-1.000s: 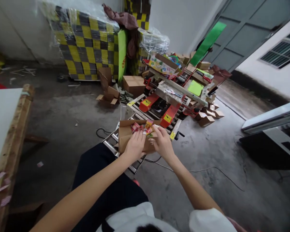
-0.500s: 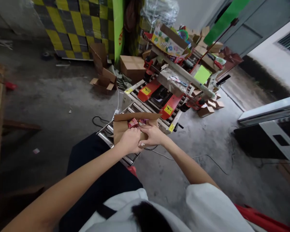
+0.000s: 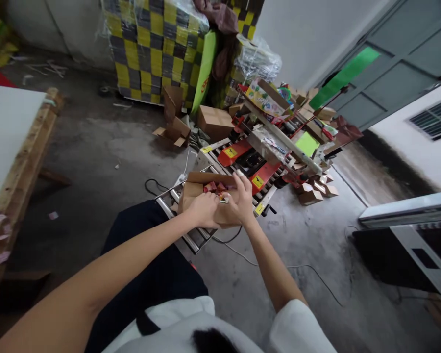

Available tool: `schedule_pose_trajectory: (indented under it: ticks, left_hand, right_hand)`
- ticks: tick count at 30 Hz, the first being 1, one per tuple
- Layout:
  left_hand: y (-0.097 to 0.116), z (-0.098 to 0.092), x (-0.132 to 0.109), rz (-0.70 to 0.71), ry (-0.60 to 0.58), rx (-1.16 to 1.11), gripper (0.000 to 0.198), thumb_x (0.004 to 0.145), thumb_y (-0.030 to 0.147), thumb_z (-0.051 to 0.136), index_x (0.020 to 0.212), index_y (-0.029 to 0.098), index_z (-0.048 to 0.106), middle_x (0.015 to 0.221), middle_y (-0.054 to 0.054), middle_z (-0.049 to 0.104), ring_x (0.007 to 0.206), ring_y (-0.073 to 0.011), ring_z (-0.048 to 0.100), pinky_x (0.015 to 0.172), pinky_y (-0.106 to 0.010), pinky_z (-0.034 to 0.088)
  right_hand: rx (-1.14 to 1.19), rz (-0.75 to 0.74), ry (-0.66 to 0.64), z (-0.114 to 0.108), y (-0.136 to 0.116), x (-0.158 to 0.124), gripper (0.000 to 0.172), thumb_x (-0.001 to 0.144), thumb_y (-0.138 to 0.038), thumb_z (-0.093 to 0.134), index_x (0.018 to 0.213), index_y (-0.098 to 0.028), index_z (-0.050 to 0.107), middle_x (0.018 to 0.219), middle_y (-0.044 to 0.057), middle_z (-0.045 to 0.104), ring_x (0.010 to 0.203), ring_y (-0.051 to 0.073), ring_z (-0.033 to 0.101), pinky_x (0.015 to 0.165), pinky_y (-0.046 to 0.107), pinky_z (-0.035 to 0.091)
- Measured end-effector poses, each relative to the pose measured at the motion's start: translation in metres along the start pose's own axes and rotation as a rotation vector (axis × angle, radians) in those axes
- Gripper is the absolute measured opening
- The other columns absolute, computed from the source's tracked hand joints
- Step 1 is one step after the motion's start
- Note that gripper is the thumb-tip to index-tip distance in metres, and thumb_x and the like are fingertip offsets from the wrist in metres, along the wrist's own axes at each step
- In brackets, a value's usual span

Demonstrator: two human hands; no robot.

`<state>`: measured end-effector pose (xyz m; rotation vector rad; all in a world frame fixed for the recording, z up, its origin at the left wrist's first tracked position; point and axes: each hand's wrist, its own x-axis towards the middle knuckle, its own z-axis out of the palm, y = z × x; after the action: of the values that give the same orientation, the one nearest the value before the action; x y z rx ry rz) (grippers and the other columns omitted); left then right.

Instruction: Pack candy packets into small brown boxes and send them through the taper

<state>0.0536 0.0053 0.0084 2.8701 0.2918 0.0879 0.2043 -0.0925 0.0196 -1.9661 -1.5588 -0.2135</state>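
Observation:
An open cardboard box [image 3: 193, 190] rests on the metal rollers of a short conveyor in front of me. Several small red packets [image 3: 210, 187] show inside it. My left hand [image 3: 204, 210] is curled over the near side of the box, fingers bent at its inner edge beside the packets; its fingertips are partly hidden. At the right end of the box my right hand [image 3: 243, 200] is raised with fingers apart, the thumb near the packets and the palm close to the box wall. Nothing shows in its grasp.
Beyond the rollers [image 3: 162, 208] stands a carton-sealing machine with red plates [image 3: 235, 153]. Loose cartons [image 3: 215, 122] lie behind it. A wooden-edged table [image 3: 11, 132] is at left, a black and silver appliance [image 3: 397, 252] at right. A cable [image 3: 297, 266] crosses the floor.
My right hand has lifted from the near flap toward the right end of the box, its fingers spreading. The left hand stays at the near side. The view has shifted, showing more of the table.

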Motion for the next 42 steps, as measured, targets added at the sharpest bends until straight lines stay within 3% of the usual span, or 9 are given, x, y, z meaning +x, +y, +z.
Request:
schedule_pose_trajectory:
  ticks: [4,10,21,24,27,31,34,37,42]
  left_hand:
    - [0.001,0.005,-0.004,-0.012,0.077,0.007,0.091,0.063,0.065,0.079,0.127,0.005,0.057,0.127,-0.023,0.061,0.118,-0.0364,0.058,0.104,-0.045,0.045]
    - [0.006,0.007,-0.009,-0.083,0.073,-0.088,0.062,0.072,0.051,0.072,0.115,0.008,0.064,0.112,-0.02,0.069,0.104,-0.0359,0.067,0.093,-0.045,0.052]
    - [0.004,0.016,-0.043,0.128,0.301,0.02,0.059,0.09,0.037,0.065,0.137,0.006,0.051,0.137,-0.024,0.058,0.132,-0.0343,0.052,0.115,-0.046,0.037]
    - [-0.011,0.003,-0.048,0.063,0.308,0.079,0.096,0.07,0.04,0.085,0.148,0.007,0.04,0.161,-0.027,0.028,0.153,-0.0416,0.021,0.125,-0.053,0.016]
    - [-0.031,-0.019,-0.027,-0.063,0.096,0.067,0.137,0.039,0.06,0.094,0.151,0.006,0.038,0.165,-0.032,0.011,0.151,-0.0548,0.007,0.122,-0.063,0.01]
    - [-0.035,-0.033,0.006,-0.102,-0.164,0.025,0.144,0.04,0.073,0.086,0.157,0.013,0.029,0.148,-0.031,0.042,0.133,-0.0518,0.043,0.11,-0.059,0.033]
    - [-0.012,-0.03,0.008,-0.226,-0.086,0.044,0.136,0.047,0.074,0.083,0.156,0.012,0.03,0.134,-0.028,0.052,0.117,-0.0457,0.054,0.101,-0.053,0.041]
    - [0.008,-0.029,-0.005,-0.389,-0.029,0.01,0.127,0.056,0.079,0.077,0.153,0.009,0.033,0.131,-0.029,0.053,0.116,-0.0462,0.054,0.098,-0.053,0.044]
    - [-0.03,-0.04,0.001,-0.438,-0.136,-0.45,0.087,0.085,0.082,0.041,0.145,0.02,0.049,0.118,-0.018,0.065,0.106,-0.0356,0.065,0.092,-0.047,0.051]
  right_hand:
    - [-0.05,0.03,-0.132,-0.002,-0.014,0.017,0.065,0.09,-0.045,0.059,0.148,-0.017,0.046,0.14,0.017,0.056,0.134,0.033,0.049,0.121,0.063,0.024]
    - [-0.026,0.021,-0.211,0.006,-0.02,-0.045,0.053,0.092,-0.038,0.057,0.14,-0.015,0.054,0.128,0.018,0.061,0.127,0.033,0.053,0.115,0.055,0.039]
    - [-0.053,-0.001,-0.089,0.024,-0.005,-0.06,0.045,0.096,-0.033,0.047,0.136,-0.017,0.059,0.118,0.014,0.065,0.12,0.028,0.058,0.118,0.051,0.039]
    - [-0.028,0.001,-0.158,0.02,-0.004,-0.054,0.043,0.097,-0.034,0.048,0.135,-0.019,0.061,0.12,0.013,0.065,0.122,0.028,0.057,0.118,0.05,0.039]
    - [0.031,-0.032,-0.244,0.015,0.005,-0.042,0.043,0.097,-0.037,0.05,0.135,-0.021,0.061,0.122,0.013,0.064,0.124,0.027,0.056,0.117,0.047,0.04]
    - [0.031,-0.048,-0.205,0.018,0.022,-0.038,0.046,0.096,-0.044,0.052,0.135,-0.021,0.06,0.126,0.014,0.061,0.129,0.029,0.052,0.123,0.054,0.028]
    - [-0.007,0.179,0.038,0.037,0.025,-0.051,0.048,0.096,-0.048,0.047,0.135,-0.021,0.057,0.136,0.016,0.054,0.138,0.033,0.043,0.123,0.066,0.014]
    - [0.068,0.456,0.224,0.061,0.015,-0.065,0.054,0.101,-0.045,0.034,0.146,-0.016,0.043,0.15,0.023,0.038,0.148,0.034,0.029,0.12,0.067,0.02]
    - [0.143,0.614,0.125,0.071,0.003,-0.064,0.071,0.1,-0.045,0.039,0.16,-0.016,0.014,0.165,0.024,0.006,0.159,0.034,0.002,0.12,0.064,0.025]
